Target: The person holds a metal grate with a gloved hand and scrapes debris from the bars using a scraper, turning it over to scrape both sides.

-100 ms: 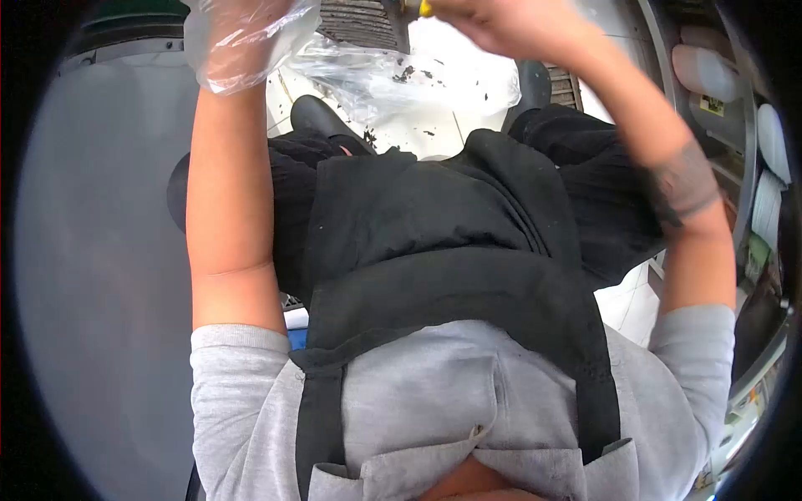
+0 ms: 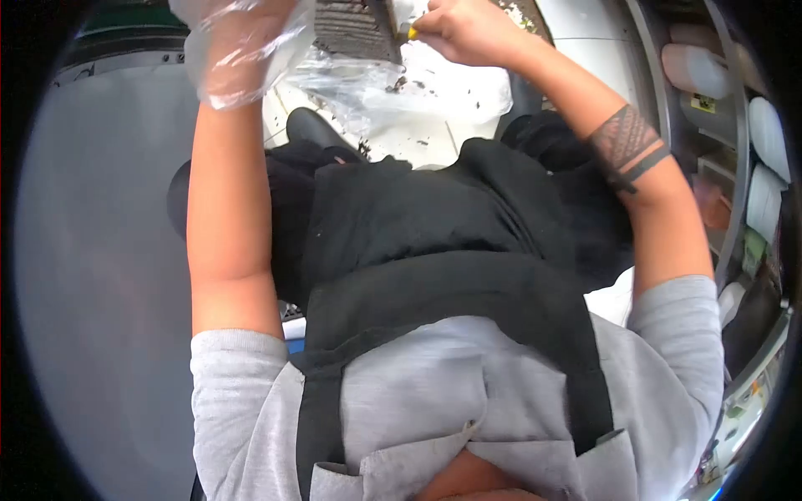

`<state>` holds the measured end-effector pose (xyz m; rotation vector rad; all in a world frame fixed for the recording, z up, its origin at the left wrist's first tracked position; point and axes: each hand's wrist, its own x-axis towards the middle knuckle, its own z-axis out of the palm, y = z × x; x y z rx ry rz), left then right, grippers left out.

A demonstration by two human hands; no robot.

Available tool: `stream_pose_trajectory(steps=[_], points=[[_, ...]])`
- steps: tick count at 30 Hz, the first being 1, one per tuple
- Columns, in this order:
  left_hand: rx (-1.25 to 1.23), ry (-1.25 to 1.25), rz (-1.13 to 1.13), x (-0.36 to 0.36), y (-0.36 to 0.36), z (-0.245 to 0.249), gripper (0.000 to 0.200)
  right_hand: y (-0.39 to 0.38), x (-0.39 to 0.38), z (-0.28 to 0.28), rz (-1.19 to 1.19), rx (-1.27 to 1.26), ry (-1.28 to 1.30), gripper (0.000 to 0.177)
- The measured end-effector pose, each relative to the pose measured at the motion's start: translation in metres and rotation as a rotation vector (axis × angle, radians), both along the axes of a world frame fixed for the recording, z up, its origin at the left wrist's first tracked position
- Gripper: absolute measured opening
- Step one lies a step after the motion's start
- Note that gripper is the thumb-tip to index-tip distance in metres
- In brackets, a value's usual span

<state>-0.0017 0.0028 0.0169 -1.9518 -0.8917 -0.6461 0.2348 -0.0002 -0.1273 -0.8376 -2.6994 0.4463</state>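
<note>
My left hand (image 2: 242,50), inside a loose clear plastic glove, reaches to the top edge at the upper left; its fingers are out of sight. My right hand (image 2: 468,32) is closed at the top centre around a small yellow object (image 2: 413,33), most of which the fingers hide. Between and below the hands, a crumpled clear plastic sheet (image 2: 351,83) lies on the white tiled floor, with dark scraps (image 2: 398,85) scattered on it. Just left of my right hand is a dark ribbed panel (image 2: 355,29).
A grey flat surface (image 2: 109,275) fills the left side. Shelves with pale containers (image 2: 695,70) stand along the right. Black-trousered legs and dark boots (image 2: 316,127) flank the floor area. Pale crumbs (image 2: 520,15) lie beyond my right hand.
My right hand has moved a little left and down with the yellow object, and its forearm has swung inward. My left hand has shifted slightly left and down.
</note>
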Motion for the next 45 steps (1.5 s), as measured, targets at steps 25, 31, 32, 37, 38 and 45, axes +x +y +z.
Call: stream_pose_trajectory(steps=[25,31,32,37,38,45], points=[[-0.126,0.004,-0.043,0.018,0.016,-0.004,0.011,-0.009,0.017,-0.155,-0.184,-0.219,-0.090,0.020],[-0.029,-0.092,-0.114,0.015,0.012,-0.012,0.014,-0.003,0.052,-0.100,-0.379,-0.329,0.006,0.028],[-0.079,-0.050,-0.024,0.016,0.009,-0.008,0.012,0.003,0.049,-0.087,-0.380,-0.326,0.007,0.028],[-0.248,-0.074,-0.056,0.009,0.006,-0.001,0.007,0.010,0.033,-0.061,-0.513,-1.068,0.025,0.037],[-0.316,0.009,0.014,0.003,0.003,0.003,0.005,0.010,0.033,-0.062,-0.482,-1.100,0.023,0.039],[-0.725,-0.957,-0.070,0.013,-0.002,-0.014,0.024,0.015,0.001,-0.104,-0.514,-0.852,-0.017,0.026]])
